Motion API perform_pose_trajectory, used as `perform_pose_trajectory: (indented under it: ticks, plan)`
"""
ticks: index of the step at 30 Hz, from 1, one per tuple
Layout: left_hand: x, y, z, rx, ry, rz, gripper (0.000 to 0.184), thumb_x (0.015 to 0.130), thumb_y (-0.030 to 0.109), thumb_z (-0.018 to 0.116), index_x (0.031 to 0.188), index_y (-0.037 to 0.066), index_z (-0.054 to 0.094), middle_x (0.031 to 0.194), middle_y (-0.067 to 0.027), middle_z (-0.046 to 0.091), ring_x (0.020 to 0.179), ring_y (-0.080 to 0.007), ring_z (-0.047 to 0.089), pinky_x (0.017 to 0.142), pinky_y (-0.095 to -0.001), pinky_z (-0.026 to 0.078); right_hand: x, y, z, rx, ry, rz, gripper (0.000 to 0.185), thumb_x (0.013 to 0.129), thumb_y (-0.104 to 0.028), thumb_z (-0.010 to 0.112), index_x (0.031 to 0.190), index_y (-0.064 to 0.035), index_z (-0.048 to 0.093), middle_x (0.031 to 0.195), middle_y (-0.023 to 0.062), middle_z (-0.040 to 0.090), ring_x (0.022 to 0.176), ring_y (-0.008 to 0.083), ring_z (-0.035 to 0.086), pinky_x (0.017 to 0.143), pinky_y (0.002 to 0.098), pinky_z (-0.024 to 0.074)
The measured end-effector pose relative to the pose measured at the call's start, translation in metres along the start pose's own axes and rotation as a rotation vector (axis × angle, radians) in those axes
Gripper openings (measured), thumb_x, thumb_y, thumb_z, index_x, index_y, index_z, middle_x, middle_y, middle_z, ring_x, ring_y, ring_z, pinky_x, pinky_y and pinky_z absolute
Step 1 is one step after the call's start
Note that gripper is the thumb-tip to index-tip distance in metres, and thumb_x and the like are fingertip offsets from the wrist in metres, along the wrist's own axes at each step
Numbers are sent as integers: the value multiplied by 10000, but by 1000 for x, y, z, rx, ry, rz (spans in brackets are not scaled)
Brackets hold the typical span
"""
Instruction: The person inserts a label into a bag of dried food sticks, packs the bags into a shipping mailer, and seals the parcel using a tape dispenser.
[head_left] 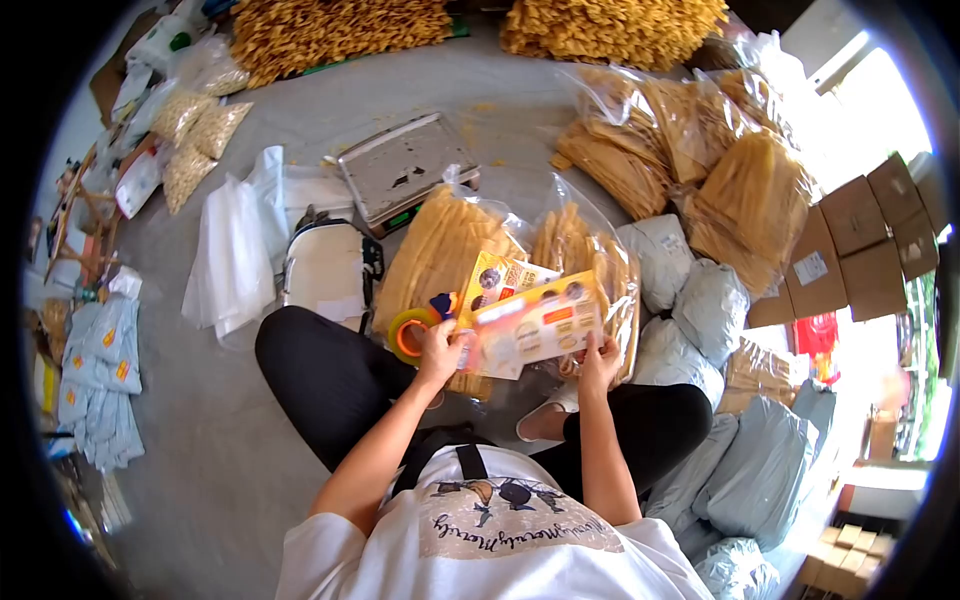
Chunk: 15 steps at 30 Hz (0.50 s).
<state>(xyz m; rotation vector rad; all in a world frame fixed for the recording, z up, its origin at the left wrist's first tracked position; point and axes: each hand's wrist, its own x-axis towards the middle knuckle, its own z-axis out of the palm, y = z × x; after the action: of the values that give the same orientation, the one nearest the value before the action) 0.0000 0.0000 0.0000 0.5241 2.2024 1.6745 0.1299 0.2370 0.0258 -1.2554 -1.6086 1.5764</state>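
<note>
My left hand (440,355) and my right hand (599,364) grip opposite ends of a yellow and white printed sheet (540,318) with small pictures on it. Another printed sheet (495,275) shows behind it, partly covered. Beside my left hand is a tape roll (408,334) with a green and orange rim; whether it lies on the bag or touches the hand I cannot tell. Under the sheets lie two clear plastic bags of long tan dried sticks, the left bag (430,240) and the right bag (615,265).
A flat scale (400,170) lies ahead. White plastic bags (230,255) and a black-edged pale case (325,265) are to the left. Grey parcels (710,310), more bagged dried sticks (750,190) and cardboard boxes (855,240) crowd the right. Piles of yellow sticks (340,35) stand at the back.
</note>
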Motion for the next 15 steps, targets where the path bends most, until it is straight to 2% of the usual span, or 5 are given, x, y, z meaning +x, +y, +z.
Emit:
perform_pose_trajectory:
  ticks: [2,3,6,9,15]
  plan:
    - [2,23,-16,19,46,52,223,823,34,590,1023,-63,575,880,-102,661,750,-118,592,702,-263,466,6,-7,-9,157,221,-116,131,891,-104,558,798,-35,497,559,14,498,405,65,426,372,206,322]
    - [4,48,-20,57,157,133,203,805,43,588,999,-16,598,876,-181,644,781,-291,630,714,-333,469,11,-19,-15,167,266,-188,131,894,-110,558,822,-17,501,588,14,501,448,81,448,400,225,340]
    - [8,67,-21,237,74,284,264,752,-41,530,990,15,629,908,-170,632,822,-320,596,732,-364,470,14,-78,-49,-18,365,-437,98,880,-84,563,881,8,529,628,43,521,505,112,485,443,253,371]
    - [7,109,-28,420,-90,428,224,662,-87,497,720,37,674,856,-112,645,789,-285,605,706,-344,485,-1,-128,-57,-470,355,-665,88,846,-33,571,918,16,578,691,85,553,561,146,522,499,271,407]
    - [-2,166,22,196,-298,467,106,661,4,482,573,32,534,618,-108,557,621,-285,573,560,-365,453,-32,-130,-35,-456,-171,-656,67,759,-17,649,821,8,659,658,106,565,536,198,536,517,281,427]
